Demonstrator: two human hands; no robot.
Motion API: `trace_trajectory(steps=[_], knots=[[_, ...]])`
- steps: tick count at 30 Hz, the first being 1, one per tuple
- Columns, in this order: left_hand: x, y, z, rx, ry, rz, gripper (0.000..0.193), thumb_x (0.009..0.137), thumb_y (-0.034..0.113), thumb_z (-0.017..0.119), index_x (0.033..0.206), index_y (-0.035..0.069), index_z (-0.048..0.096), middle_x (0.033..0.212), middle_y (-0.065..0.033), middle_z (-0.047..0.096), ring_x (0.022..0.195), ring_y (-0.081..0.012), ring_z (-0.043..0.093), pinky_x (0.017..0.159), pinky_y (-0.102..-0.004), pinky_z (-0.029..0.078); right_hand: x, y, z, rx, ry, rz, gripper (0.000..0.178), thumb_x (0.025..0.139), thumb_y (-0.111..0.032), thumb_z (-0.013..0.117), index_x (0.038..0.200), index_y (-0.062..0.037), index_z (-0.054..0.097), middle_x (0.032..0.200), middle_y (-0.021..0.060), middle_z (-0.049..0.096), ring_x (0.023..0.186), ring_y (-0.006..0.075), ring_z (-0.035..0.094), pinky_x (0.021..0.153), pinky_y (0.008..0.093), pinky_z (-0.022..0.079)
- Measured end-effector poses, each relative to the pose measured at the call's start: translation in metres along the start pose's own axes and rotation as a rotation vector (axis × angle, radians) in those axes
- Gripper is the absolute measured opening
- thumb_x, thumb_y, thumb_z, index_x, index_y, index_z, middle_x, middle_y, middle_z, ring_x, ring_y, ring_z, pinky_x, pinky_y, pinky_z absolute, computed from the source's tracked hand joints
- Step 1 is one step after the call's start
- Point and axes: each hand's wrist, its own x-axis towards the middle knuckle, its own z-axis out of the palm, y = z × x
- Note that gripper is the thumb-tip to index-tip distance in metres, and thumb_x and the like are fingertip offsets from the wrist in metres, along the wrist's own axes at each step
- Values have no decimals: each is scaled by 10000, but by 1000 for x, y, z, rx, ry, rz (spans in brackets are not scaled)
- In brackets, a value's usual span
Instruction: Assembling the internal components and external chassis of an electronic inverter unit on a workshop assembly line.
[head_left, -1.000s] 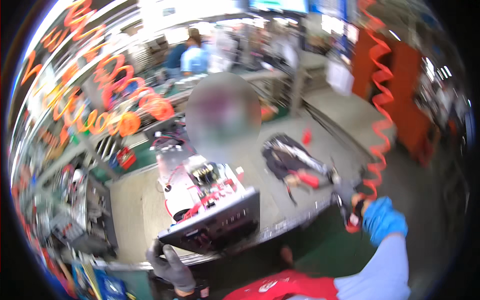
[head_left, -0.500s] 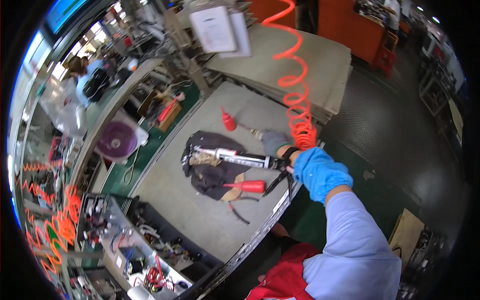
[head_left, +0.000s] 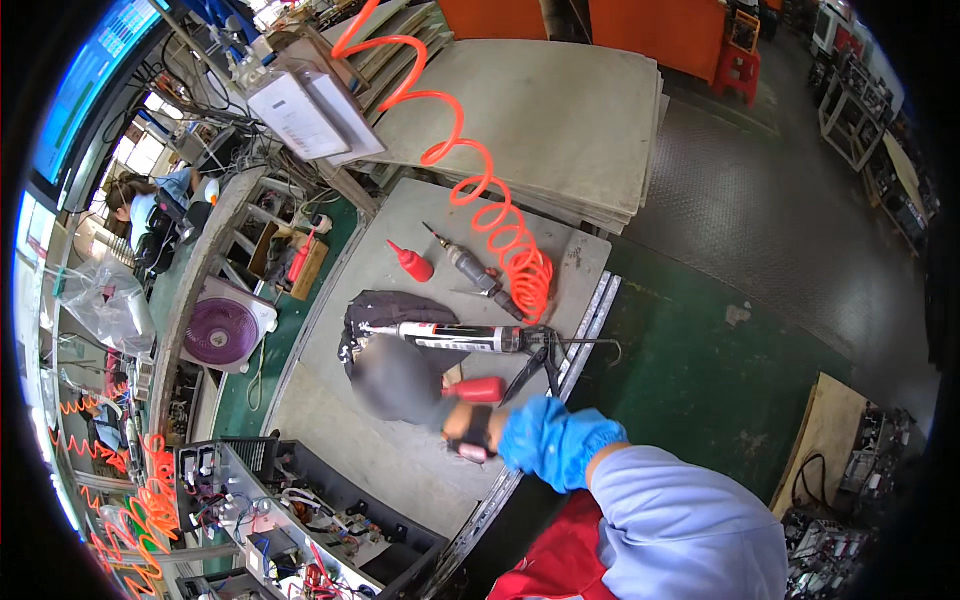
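Observation:
My right hand [head_left: 398, 378], in a grey glove, is over the dark cloth [head_left: 385, 305] on the grey work table [head_left: 340, 400]. It is smeared by motion, so its fingers cannot be made out. A blue sleeve cover [head_left: 560, 440] wraps my forearm. Just beyond the hand lies a caulking gun [head_left: 465, 338] with its nozzle on the cloth. A red squeeze bottle [head_left: 475, 390] lies beside my wrist, partly hidden. Farther off, a power screwdriver [head_left: 472, 268] rests on the table, next to a coiled red air hose [head_left: 525, 280]. Another small red bottle [head_left: 412, 263] lies left of it. My left hand is out of view.
A dark metal housing [head_left: 390, 545] with wiring and boards stands at the near left. Flat grey sheets [head_left: 530, 110] are stacked beyond the table. A white tray with a purple round part [head_left: 222, 332] sits at left. A person [head_left: 150, 215] works at far left.
My right hand has left the screwdriver, which now lies uncovered, and moved nearer and left to the cloth. The whole view has shifted too.

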Motion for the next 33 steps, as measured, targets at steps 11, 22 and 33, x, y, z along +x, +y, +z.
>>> trace_trajectory(steps=[11,22,33], knots=[[-6,-63,-88,-43,-18,-53,432,915,377,585,1254,109,591,1245,-214,577,1195,-355,526,1014,-457,402,-211,-263,-9,694,-634,-517,421,904,-300,568,1180,17,543,1199,226,514,1140,388,500,986,459,395],[-38,-100,-143,-411,-170,-240,293,1014,266,449,1048,-10,545,1057,-145,529,941,-260,518,894,-370,415,-233,-279,26,294,-30,-514,211,839,-203,593,980,-46,592,895,192,561,829,387,543,711,493,433],[-85,-29,-166,-739,-605,158,624,775,186,730,1317,-2,485,1218,-211,565,1127,-353,568,970,-409,438,-180,-257,4,-58,-149,-384,367,956,-284,485,1159,14,557,1134,228,544,1053,365,519,933,420,413]])
